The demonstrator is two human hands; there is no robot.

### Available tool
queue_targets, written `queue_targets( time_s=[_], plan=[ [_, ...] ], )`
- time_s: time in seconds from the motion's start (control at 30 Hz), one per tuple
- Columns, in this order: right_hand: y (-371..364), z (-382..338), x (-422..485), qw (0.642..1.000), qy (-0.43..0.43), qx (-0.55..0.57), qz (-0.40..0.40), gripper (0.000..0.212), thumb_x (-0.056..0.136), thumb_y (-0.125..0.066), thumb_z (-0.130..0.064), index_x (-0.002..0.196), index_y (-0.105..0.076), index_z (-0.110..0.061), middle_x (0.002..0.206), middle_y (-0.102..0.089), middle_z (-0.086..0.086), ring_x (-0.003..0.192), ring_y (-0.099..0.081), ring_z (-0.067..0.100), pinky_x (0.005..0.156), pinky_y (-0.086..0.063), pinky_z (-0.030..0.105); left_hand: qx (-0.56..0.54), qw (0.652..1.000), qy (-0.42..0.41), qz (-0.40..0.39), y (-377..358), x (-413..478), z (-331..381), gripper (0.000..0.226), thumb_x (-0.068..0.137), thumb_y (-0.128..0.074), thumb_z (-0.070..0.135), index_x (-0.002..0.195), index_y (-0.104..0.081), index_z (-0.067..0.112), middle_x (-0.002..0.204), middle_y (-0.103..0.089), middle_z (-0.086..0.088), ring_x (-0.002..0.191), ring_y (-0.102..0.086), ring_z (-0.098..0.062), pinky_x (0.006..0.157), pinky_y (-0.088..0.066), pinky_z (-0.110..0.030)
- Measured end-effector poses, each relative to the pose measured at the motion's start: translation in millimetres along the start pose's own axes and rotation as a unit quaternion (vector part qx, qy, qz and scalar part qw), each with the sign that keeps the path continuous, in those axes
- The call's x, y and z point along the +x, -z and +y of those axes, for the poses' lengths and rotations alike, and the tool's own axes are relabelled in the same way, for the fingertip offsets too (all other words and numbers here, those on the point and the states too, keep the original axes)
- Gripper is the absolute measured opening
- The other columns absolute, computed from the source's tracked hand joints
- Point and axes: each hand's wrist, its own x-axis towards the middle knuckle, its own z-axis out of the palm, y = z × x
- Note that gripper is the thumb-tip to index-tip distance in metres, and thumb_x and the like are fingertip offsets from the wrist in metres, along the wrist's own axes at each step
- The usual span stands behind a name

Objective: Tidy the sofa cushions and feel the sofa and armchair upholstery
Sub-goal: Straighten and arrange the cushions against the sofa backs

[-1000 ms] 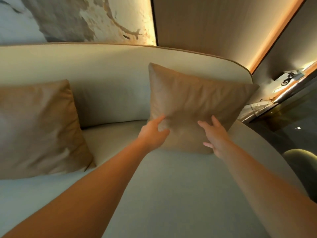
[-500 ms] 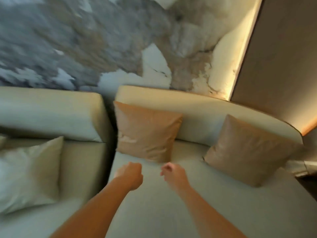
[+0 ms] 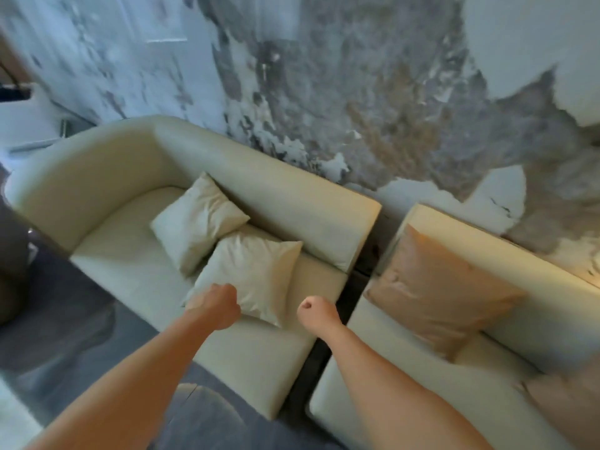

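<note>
Two cream cushions lie on the left cream sofa section point(image 3: 259, 362): one point(image 3: 198, 222) leans near the backrest, the other point(image 3: 256, 274) lies in front of it. My left hand point(image 3: 216, 306) is a closed fist at the front cushion's lower corner; whether it grips the fabric I cannot tell. My right hand point(image 3: 316, 315) is a closed fist over the seat's right end, holding nothing. On the right sofa section point(image 3: 363, 394) a tan cushion point(image 3: 441, 293) leans on the backrest, and a second tan cushion point(image 3: 565, 407) shows at the right edge.
A dark gap point(image 3: 328, 345) separates the two sofa sections. A mottled grey and white wall point(image 3: 357, 92) rises behind them. Dark grey floor point(image 3: 81, 336) lies in front of the left section, with a dark object point(image 3: 13, 264) at the far left.
The view has swung left from the tan cushions to the cream-cushioned section. Both hands left the tan cushion, closed into fists, and the left one now sits at a cream cushion's corner.
</note>
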Motion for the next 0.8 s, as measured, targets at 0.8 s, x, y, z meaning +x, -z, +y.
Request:
queue_targets(
  time_s=[0.8],
  plan=[
    [-36.8,-54.5,282.0,0.978,-0.031,-0.200,-0.053,0.016,0.092,-0.049,-0.031,0.093,-0.059,-0.018,0.106,-0.067,0.010,0.094,-0.060,0.032,0.079,-0.050,0.037,-0.003,0.997,-0.002,-0.078,-30.8,271.7,-55.4,0.008,0.089,-0.040,0.020,0.088,-0.047,0.016,0.100,-0.061,-0.008,0.078,-0.051,-0.026,0.067,-0.039,-0.034]
  ],
)
